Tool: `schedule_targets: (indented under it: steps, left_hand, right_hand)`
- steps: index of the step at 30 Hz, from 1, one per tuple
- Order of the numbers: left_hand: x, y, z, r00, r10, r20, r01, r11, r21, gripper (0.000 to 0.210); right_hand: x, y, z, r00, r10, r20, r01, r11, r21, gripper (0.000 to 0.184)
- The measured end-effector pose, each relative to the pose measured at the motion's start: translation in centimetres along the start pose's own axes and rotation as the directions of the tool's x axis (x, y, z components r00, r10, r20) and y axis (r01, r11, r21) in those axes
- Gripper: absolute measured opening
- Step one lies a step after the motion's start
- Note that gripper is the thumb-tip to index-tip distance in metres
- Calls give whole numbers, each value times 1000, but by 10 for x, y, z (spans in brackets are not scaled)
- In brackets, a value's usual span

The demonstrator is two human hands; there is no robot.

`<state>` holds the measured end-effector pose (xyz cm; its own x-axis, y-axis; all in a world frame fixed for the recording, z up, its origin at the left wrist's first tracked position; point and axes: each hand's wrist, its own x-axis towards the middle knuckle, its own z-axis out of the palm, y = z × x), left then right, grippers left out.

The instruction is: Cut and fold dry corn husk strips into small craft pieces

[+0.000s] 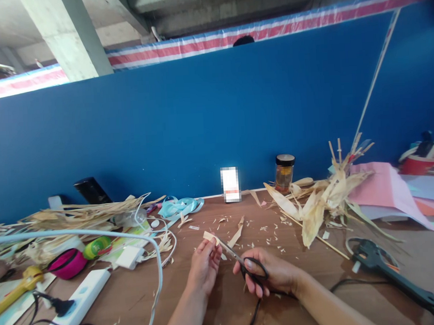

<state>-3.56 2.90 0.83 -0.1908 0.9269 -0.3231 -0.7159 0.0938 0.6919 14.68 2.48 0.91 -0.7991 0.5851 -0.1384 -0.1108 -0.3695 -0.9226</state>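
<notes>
My left hand [207, 262] pinches a small pale strip of dried corn husk [210, 237] between thumb and fingers, just above the table. In my right hand [268, 271] is a pair of black-handled scissors [257, 268], its fingers through the loops. The blades point up and left and reach the husk strip at my left fingertips; whether they are cutting into it cannot be made out. Behind my hands a longer husk piece [237, 232] lies on the brown table [195, 309], among scattered small clippings [270, 235].
Dried husks [314, 213] and a lidded jar [285, 173] stand back right, near a black glue gun [386, 265] with its cord. At left are a power strip [81, 305], white cable [158, 262], pink band [67, 264] and blue ribbon [179, 206]. A blue partition [200, 119] closes the back.
</notes>
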Motion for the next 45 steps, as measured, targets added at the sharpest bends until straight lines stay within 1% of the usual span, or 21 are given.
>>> schedule_targets:
  steps: [5,16,21,32,37,45]
  left_hand:
    - [0,-1,-1,1000,4,-1,-4,1000,2,15]
    - [1,0,-1,1000,-2,-11,2,1000,-1,15]
    - [2,-1,-3,1000,3,4,-3,1000,-7,15]
    - [-2,2,1,1000,-9,-19,9,1000,-10,15]
    - [-3,3,3,999,-20,-35,20,1000,3,15]
    - [-4,4,3,1000,-13,-29,13,1000,4,15]
  right_hand:
    - [-1,-2,1,1000,25,-4,-25,1000,-15,47]
    - [0,-1,2,1000,4,-12,-5,1000,-13,47]
    - [-1,-4,3,1000,10,-18,-11,1000,-27,47]
    - [-2,-5,5,999,11,-37,-13,999,-39,41]
    - [-3,-7,6,999,22,-38,-24,998,-53,42]
    - [-3,-8,7,998,20,-61,-25,996,-84,43]
